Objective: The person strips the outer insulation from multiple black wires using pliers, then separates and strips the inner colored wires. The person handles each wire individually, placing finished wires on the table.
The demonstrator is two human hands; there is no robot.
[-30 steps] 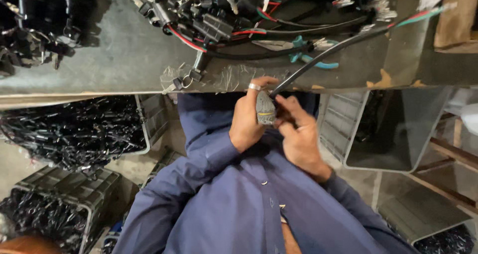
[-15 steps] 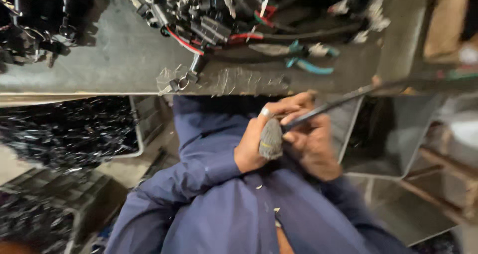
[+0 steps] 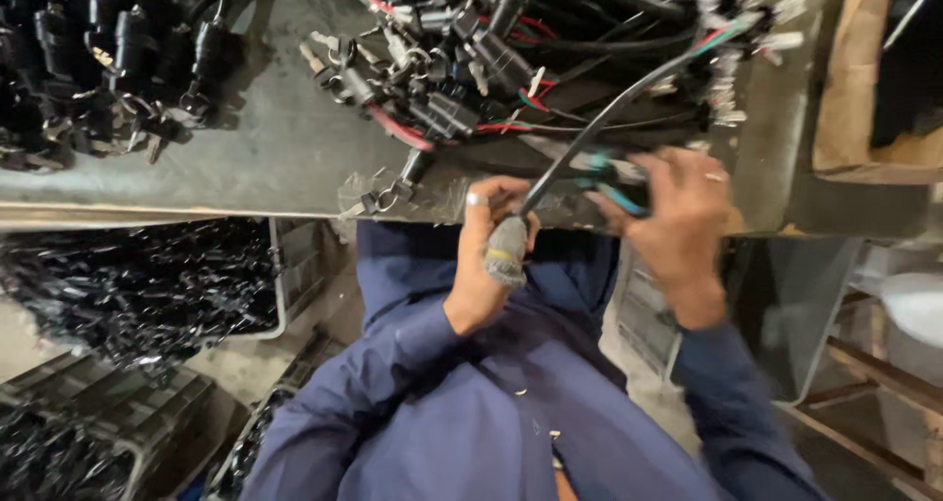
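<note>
A matt, scuffed grey metal bench (image 3: 265, 157) carries glossy black plastic connectors (image 3: 442, 113), a smooth black rubbery cable (image 3: 609, 108), and rough brown cardboard (image 3: 850, 79) at upper right.

A: What is blurred?
B: The right hand (image 3: 678, 216) is smeared by motion; whatever teal-handled thing (image 3: 617, 192) is under it cannot be identified.
A: Cut off?
B: The black cable (image 3: 609, 103) is lost in the wire tangle (image 3: 511, 49), itself cropped at the top edge.
</note>
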